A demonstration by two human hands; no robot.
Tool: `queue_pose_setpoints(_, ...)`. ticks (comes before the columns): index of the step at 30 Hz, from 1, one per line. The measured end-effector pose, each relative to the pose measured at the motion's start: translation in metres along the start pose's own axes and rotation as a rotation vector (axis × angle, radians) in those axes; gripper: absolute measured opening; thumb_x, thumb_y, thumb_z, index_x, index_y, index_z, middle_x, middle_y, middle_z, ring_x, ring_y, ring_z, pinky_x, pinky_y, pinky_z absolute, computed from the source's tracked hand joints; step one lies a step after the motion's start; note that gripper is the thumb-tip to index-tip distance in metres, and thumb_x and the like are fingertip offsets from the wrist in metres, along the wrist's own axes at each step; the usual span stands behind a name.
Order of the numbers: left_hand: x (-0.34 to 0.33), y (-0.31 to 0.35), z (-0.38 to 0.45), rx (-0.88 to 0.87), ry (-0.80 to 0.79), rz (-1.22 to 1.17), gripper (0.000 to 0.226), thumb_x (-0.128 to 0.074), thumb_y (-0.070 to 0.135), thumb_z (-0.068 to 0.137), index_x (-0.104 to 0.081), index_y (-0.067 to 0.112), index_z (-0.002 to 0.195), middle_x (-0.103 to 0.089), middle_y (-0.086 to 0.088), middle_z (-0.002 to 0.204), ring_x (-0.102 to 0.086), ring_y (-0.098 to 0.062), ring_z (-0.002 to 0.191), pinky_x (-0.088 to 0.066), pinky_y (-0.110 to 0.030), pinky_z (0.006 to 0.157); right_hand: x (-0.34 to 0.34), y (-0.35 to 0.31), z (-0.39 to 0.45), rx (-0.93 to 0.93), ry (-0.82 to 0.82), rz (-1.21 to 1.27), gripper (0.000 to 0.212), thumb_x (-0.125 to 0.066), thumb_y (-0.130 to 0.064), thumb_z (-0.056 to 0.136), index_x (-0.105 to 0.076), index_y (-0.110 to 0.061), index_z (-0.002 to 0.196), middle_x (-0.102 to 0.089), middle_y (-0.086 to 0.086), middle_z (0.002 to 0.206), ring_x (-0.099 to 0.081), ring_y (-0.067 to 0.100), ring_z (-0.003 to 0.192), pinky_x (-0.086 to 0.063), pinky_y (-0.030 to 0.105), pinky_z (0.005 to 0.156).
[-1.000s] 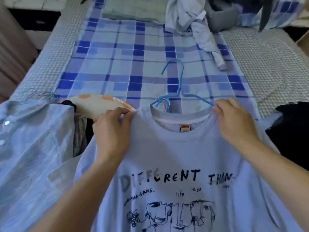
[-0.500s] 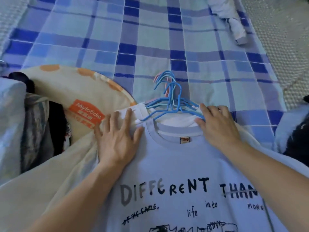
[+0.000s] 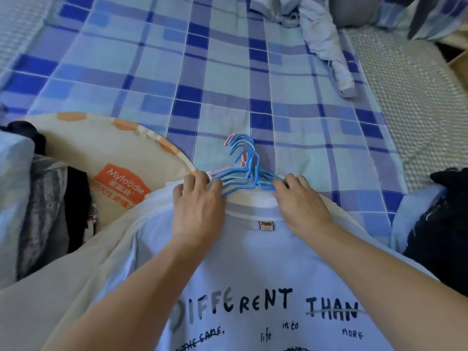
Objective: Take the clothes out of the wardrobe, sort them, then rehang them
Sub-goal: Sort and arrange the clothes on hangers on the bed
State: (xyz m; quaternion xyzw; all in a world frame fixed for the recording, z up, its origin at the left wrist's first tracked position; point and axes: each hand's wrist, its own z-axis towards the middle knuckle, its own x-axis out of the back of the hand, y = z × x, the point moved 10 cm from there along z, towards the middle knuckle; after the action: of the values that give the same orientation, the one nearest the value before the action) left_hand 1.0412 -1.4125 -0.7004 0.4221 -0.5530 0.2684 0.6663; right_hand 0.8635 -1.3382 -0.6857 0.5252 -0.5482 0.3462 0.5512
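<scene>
— What do we have near us on the bed (image 3: 228,79)?

— A pale T-shirt (image 3: 253,262) with black lettering, lying face up on top of a cream garment (image 3: 76,279). Its collar points away from us, toward a bunch of blue hangers (image 3: 244,171) stacked together, hooks lying on the checked blanket.

— And our hands?

— Our left hand (image 3: 198,209) rests on the shirt's left shoulder, fingers (image 3: 202,179) lightly curled with the tips against the hangers' left arms. Our right hand (image 3: 301,206) lies on the right shoulder, its fingers bent over the hangers' right arms. Whether either hand truly grips a wire, we cannot tell; the fingertips cover the contact.

— Anything around the pile?

— Left of it sits a round cream bag (image 3: 109,153) with an orange label, and beyond that more clothes (image 3: 48,198), grey and black. A dark garment (image 3: 445,224) lies at the right edge. Far right, a crumpled light-blue shirt (image 3: 326,44) trails down the blanket.
</scene>
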Motion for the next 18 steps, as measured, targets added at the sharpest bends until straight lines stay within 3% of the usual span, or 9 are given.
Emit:
queue_pose_setpoints(2,0.001,-0.002,0.000,-0.019,0.042,0.032,0.020,-0.076,0.021,0.080,-0.063,0.017,0.096,-0.058,-0.010,0.102,-0.053,-0.036,0.095,-0.042,-0.046,0.076,0.002,-0.004,0.004,-0.010,0.023,-0.037,0.020,-0.064,-0.006,0.084,-0.060,-0.010,0.104,-0.054,0.011,0.091,-0.054,0.034,0.081,-0.041,0.040,0.054)
queue_pose_setpoints(5,0.018,-0.001,0.004,-0.030,0.161,0.005,0.018,-0.073,0.011,0.081,-0.060,0.016,0.093,-0.057,-0.008,0.097,-0.052,-0.035,0.089,-0.042,-0.044,0.075,0.030,-0.013,0.005,0.038,0.172,-0.036,0.034,-0.044,0.009,0.062,-0.057,-0.006,0.089,-0.052,0.014,0.083,-0.053,0.036,0.072,-0.038,0.038,0.047)
queue_pose_setpoints(8,0.033,0.005,0.021,-0.055,0.247,-0.070,0.013,-0.066,0.009,0.088,-0.059,0.014,0.097,-0.058,-0.010,0.102,-0.054,-0.037,0.089,-0.043,-0.046,0.080,0.051,0.006,0.016,-0.007,0.223,-0.060,0.028,-0.044,0.008,0.071,-0.053,-0.009,0.092,-0.051,0.012,0.089,-0.051,0.034,0.079,-0.029,0.034,0.048)
queue_pose_setpoints(10,0.020,0.009,0.038,-0.039,0.166,-0.091,0.012,-0.062,0.015,0.093,-0.059,0.016,0.105,-0.057,-0.009,0.113,-0.056,-0.039,0.098,-0.043,-0.048,0.083,0.036,0.023,0.030,-0.049,0.119,-0.040,0.028,-0.051,0.002,0.085,-0.053,-0.013,0.109,-0.053,0.009,0.104,-0.052,0.033,0.092,-0.034,0.037,0.055)
queue_pose_setpoints(12,-0.010,0.006,0.047,0.007,0.003,-0.053,0.025,-0.052,0.035,0.100,-0.055,0.022,0.120,-0.055,-0.006,0.126,-0.054,-0.036,0.115,-0.042,-0.048,0.092,-0.003,0.020,0.040,0.025,-0.107,0.110,0.031,-0.042,-0.017,0.103,-0.046,-0.016,0.134,-0.053,0.009,0.126,-0.047,0.033,0.112,-0.040,0.041,0.083)
queue_pose_setpoints(13,-0.023,0.004,0.047,0.008,-0.065,-0.024,0.035,-0.046,0.045,0.100,-0.051,0.025,0.128,-0.054,-0.004,0.130,-0.051,-0.033,0.121,-0.041,-0.047,0.096,-0.020,0.016,0.040,0.052,-0.204,0.192,0.037,-0.035,-0.026,0.107,-0.041,-0.016,0.142,-0.049,0.010,0.134,-0.043,0.031,0.120,-0.032,0.037,0.095)
queue_pose_setpoints(15,-0.035,0.000,0.043,-0.022,-0.116,-0.002,0.047,-0.038,0.055,0.100,-0.045,0.030,0.139,-0.055,-0.001,0.134,-0.049,-0.031,0.125,-0.042,-0.046,0.098,-0.036,0.014,0.038,0.039,-0.235,0.317,0.050,-0.033,-0.043,0.105,-0.033,-0.019,0.149,-0.043,0.008,0.141,-0.037,0.028,0.128,-0.025,0.032,0.105)
queue_pose_setpoints(18,-0.042,-0.002,0.044,-0.021,-0.214,0.043,0.046,-0.037,0.054,0.102,-0.047,0.029,0.139,-0.053,-0.002,0.130,-0.048,-0.032,0.122,-0.045,-0.044,0.090,-0.044,0.018,0.035,0.014,-0.216,0.306,0.064,-0.039,-0.056,0.100,-0.028,-0.022,0.153,-0.041,0.007,0.144,-0.037,0.029,0.131,-0.030,0.039,0.108)
